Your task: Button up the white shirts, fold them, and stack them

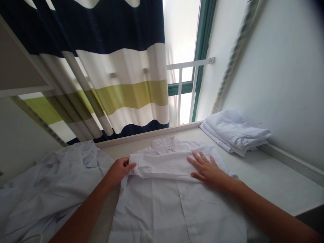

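Observation:
A white collared shirt (167, 199) lies flat on the pale table (273, 175), collar pointing toward the window. One sleeve (162, 165) is folded across its chest. My left hand (120, 170) pinches the folded sleeve's left edge between thumb and fingers. My right hand (209, 168) rests flat on the sleeve's right part, fingers spread, pressing it down.
A loose heap of white garments (48, 189) lies at the left of the table. A stack of folded white shirts (235, 131) sits at the back right against the wall. A striped curtain (113, 84) and a window with a white rail (187, 87) stand behind the table.

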`<state>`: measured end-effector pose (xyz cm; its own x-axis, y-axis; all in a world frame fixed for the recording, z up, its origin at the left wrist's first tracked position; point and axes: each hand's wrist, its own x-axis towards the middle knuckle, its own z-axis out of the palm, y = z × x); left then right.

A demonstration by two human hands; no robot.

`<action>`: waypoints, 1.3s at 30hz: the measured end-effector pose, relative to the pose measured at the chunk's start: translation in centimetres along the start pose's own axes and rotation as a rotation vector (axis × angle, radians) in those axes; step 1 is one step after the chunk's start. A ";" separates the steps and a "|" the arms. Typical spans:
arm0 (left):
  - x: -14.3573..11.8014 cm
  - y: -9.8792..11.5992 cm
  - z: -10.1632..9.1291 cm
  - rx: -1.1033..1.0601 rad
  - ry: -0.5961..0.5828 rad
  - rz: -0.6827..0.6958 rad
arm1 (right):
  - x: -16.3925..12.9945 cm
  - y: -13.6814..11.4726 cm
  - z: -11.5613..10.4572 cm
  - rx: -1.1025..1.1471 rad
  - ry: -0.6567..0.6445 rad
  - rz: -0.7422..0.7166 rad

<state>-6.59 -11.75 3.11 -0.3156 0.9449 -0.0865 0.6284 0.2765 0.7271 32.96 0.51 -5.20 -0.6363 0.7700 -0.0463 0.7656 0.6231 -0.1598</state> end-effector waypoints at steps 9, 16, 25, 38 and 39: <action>-1.7 -1.4 -0.6 -0.119 -0.196 -0.286 | -0.5 0.0 -0.9 -0.005 -0.045 -0.027; -3.7 0.9 1.5 0.761 0.312 0.318 | 0.4 -0.3 -2.1 -0.066 0.084 -0.087; -1.2 -1.7 5.6 0.821 -0.189 0.431 | 1.7 3.9 -0.5 -0.089 0.031 0.146; -3.3 -7.6 -8.2 0.871 0.177 0.148 | 1.8 2.3 -1.9 -0.172 0.123 0.041; -3.8 -8.9 -10.5 0.899 0.214 0.100 | 1.9 1.5 -2.2 -0.175 0.174 0.019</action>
<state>-18.49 -19.70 4.12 -0.2982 0.9441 0.1409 0.9465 0.3115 -0.0840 33.11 3.23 -3.36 -0.6076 0.7844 0.1249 0.7915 0.6110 0.0138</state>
